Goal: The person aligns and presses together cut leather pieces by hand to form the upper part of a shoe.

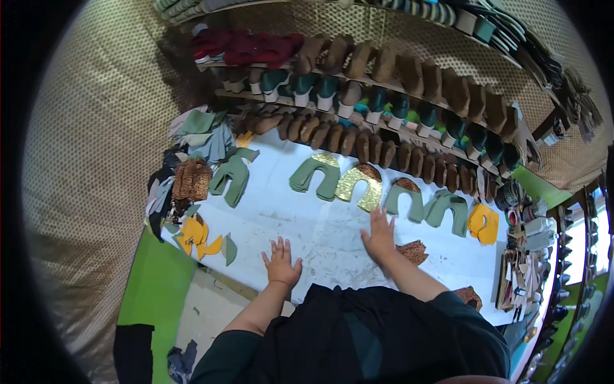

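My left hand (282, 263) lies with fingers spread near the front edge of the white work table (256, 217), holding nothing. My right hand (379, 235) is stretched out farther over the table, empty too. Its fingertips come close to a gold glittery U-shaped piece (348, 187) and a green U-shaped piece with a brown patterned top (404, 203). Left of these sits a stack of green U-shaped pieces (315, 178); another green stack (448, 211) is on the right. A brown speckled piece (412, 252) lies beside my right forearm, partly covered by it.
Behind the table, shelves carry rows of brown shoe forms (364, 147), green ones (326, 88) and red pieces (249, 48). Yellow cut pieces (199, 235) and piled fabric scraps (214, 137) are at the left. Yellow pieces (483, 224) and bundled strips (517, 281) stand at the right.
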`<state>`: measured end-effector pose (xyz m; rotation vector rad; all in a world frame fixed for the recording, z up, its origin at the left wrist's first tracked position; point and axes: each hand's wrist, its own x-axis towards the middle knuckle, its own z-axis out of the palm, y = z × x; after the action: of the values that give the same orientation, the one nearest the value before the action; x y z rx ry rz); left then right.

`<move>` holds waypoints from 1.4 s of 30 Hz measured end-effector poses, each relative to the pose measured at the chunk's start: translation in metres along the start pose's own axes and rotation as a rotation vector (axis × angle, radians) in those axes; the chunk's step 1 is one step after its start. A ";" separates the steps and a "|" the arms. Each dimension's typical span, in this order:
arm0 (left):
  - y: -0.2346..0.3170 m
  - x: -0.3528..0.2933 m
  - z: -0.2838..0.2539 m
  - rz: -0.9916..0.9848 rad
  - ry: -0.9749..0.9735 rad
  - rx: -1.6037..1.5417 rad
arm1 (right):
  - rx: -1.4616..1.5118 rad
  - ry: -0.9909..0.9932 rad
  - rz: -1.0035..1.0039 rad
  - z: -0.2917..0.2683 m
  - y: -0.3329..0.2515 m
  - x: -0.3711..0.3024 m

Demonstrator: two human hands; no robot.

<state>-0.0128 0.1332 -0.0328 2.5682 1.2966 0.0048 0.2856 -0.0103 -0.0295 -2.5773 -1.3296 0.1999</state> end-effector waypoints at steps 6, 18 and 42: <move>-0.003 0.001 0.001 0.011 -0.019 -0.017 | 0.029 -0.167 -0.106 0.028 -0.071 -0.045; -0.028 0.042 -0.021 0.418 -0.126 -0.027 | -0.033 -0.080 -0.069 0.038 -0.079 -0.041; -0.150 0.266 -0.067 -0.243 0.151 -0.105 | -0.027 -0.083 -0.064 0.039 -0.078 -0.041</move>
<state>0.0200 0.4442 -0.0338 2.3460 1.6114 0.2181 0.1920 0.0057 -0.0458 -2.5705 -1.4507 0.2824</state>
